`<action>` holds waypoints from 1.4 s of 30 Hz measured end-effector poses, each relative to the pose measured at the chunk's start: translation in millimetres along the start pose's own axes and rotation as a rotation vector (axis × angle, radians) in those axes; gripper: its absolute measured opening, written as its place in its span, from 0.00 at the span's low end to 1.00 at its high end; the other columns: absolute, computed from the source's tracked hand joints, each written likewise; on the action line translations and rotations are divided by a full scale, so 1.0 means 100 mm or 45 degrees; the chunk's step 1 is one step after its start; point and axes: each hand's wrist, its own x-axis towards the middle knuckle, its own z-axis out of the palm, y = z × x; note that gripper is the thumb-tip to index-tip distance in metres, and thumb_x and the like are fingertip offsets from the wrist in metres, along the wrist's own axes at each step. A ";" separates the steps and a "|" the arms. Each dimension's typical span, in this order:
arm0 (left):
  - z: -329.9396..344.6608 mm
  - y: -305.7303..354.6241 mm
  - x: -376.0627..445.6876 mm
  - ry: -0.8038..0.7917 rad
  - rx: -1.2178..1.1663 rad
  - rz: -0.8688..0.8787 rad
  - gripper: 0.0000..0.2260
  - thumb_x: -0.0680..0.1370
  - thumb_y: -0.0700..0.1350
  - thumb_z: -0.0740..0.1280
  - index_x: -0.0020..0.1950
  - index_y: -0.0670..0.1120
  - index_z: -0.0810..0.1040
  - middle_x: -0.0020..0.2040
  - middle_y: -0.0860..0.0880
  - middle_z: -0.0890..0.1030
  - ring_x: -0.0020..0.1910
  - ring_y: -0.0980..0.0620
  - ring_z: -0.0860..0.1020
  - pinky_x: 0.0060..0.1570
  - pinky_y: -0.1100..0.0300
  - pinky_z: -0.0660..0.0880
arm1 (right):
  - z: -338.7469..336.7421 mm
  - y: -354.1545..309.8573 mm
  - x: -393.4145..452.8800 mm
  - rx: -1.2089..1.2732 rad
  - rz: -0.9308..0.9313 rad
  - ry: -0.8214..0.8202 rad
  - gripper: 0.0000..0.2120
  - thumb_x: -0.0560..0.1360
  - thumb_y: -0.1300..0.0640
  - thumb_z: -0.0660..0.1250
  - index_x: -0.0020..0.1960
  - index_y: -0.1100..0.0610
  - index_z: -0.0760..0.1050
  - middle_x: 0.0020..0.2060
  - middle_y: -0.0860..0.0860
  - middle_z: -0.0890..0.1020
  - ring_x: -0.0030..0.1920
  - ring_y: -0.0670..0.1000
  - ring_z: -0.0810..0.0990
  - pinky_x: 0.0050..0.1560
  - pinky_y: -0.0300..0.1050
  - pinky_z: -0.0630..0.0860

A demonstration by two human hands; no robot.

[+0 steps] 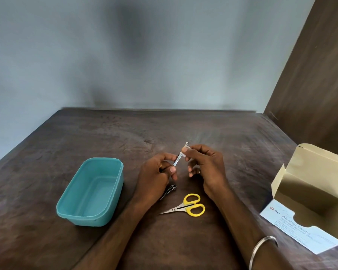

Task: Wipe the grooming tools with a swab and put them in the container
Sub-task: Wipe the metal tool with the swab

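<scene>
My left hand (158, 176) grips the lower end of a thin metal nail file (177, 161), which points up and to the right. My right hand (204, 166) pinches a small white swab (185, 151) around the file's upper part. Below my left hand a metal nail clipper (169, 190) lies on the brown table (242, 145). Small scissors with yellow handles (189, 207) lie in front of my hands, tips pointing left. A teal plastic container (92, 190) stands to the left with nothing inside it.
An open cardboard box of alcohol swabs (308, 195) lies at the right edge of the table, its flap spread toward me. A grey wall rises behind the table, and a dark wooden panel stands at the far right.
</scene>
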 end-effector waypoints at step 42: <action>0.00 0.02 -0.01 0.061 -0.012 -0.003 0.12 0.78 0.33 0.66 0.51 0.50 0.80 0.32 0.51 0.83 0.27 0.64 0.75 0.36 0.65 0.70 | 0.00 0.00 0.03 0.107 0.074 0.077 0.05 0.73 0.60 0.74 0.43 0.62 0.82 0.31 0.53 0.79 0.25 0.51 0.73 0.24 0.43 0.71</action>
